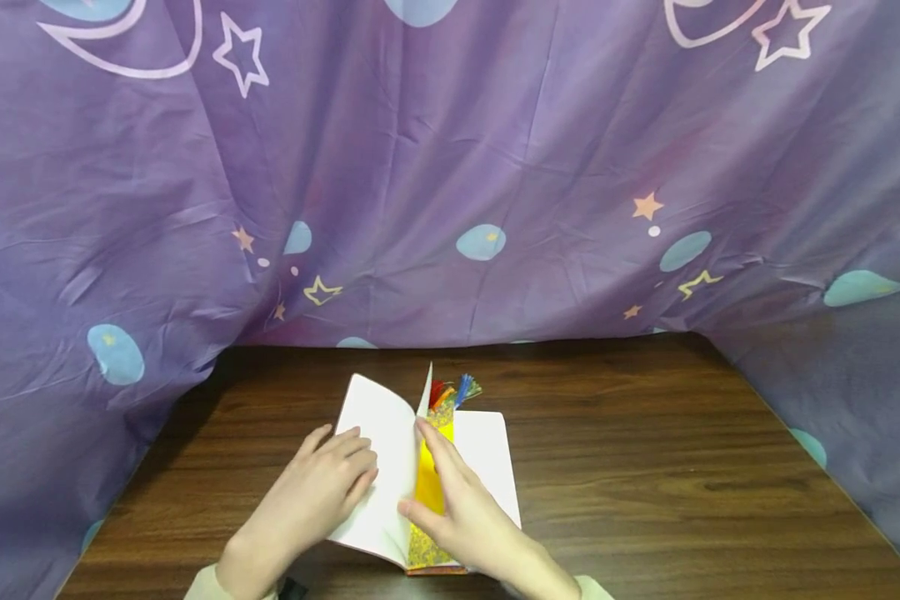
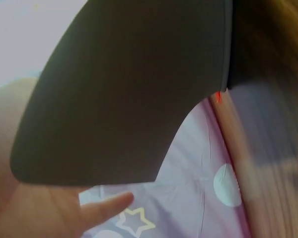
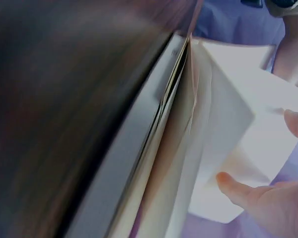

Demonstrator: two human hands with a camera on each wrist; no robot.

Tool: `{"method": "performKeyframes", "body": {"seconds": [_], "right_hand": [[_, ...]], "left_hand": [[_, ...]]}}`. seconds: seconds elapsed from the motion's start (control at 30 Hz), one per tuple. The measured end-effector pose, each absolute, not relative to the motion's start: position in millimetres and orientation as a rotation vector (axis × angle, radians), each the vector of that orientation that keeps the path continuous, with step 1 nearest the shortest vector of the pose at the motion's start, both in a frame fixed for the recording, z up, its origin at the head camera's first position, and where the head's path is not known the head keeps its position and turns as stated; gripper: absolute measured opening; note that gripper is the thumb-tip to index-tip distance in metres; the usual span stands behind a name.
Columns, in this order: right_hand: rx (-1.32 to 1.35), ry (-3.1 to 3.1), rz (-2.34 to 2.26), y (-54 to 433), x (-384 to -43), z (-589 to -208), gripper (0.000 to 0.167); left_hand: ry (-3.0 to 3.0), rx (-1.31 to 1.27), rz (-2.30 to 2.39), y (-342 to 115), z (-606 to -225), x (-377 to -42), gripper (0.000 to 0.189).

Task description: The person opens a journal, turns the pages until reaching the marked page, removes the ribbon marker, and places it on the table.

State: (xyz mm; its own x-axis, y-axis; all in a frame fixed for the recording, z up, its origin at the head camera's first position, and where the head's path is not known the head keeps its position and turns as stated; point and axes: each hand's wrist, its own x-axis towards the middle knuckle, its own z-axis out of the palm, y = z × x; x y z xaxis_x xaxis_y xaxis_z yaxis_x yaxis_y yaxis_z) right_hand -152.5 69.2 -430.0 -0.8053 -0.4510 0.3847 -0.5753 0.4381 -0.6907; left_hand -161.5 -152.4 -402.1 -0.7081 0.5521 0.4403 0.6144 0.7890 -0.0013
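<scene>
One book (image 1: 390,475) is being seen lying open on one wooden surface (image 1: 667,433), near its front edge, and two hands are being shown at it. One yellow strip (image 1: 430,483) is being counted between the open sides, though whether others are being covered beneath it cannot be told. Tassel threads (image 1: 463,388) of several colours are being displayed past its far end: red, orange, blue and green.

The book is being shown with plain white pages, the left side being tilted up and the right side being laid flatter. One leaf (image 1: 424,392) is being stood nearly upright beside the strip. The strip is being marked by a plain bright yellow middle and speckled, patterned ends.

The left hand (image 1: 330,475) is being rested on the left page with its fingers extended and relaxed; in the left wrist view it is being partly hidden by a dark flap (image 2: 114,99). The right hand (image 1: 472,508) is being held over the strip, thumb and fingers spread apart, nothing being gripped. Beyond the surface, one purple curtain (image 1: 495,125) is being hung, printed with stars.
</scene>
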Motion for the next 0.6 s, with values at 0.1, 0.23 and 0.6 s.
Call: {"method": "performKeyframes", "body": {"seconds": [0.1, 0.23, 0.6], "right_hand": [[0.884, -2.552, 1.423, 62.2, -150.7, -430.8, 0.079], [0.866, -2.594, 1.485, 55.2, -147.3, -431.3, 0.067], [0.965, -2.749, 1.265, 52.4, -139.0, -430.3, 0.058]], "left_hand": [[-2.555, -0.858, -0.23, -153.5, -399.4, -163.6, 0.022], [-2.555, -0.805, -0.284, -154.2, -396.3, -164.6, 0.04], [-2.596, -0.723, -0.382, -150.2, -393.6, -154.1, 0.055]]}}
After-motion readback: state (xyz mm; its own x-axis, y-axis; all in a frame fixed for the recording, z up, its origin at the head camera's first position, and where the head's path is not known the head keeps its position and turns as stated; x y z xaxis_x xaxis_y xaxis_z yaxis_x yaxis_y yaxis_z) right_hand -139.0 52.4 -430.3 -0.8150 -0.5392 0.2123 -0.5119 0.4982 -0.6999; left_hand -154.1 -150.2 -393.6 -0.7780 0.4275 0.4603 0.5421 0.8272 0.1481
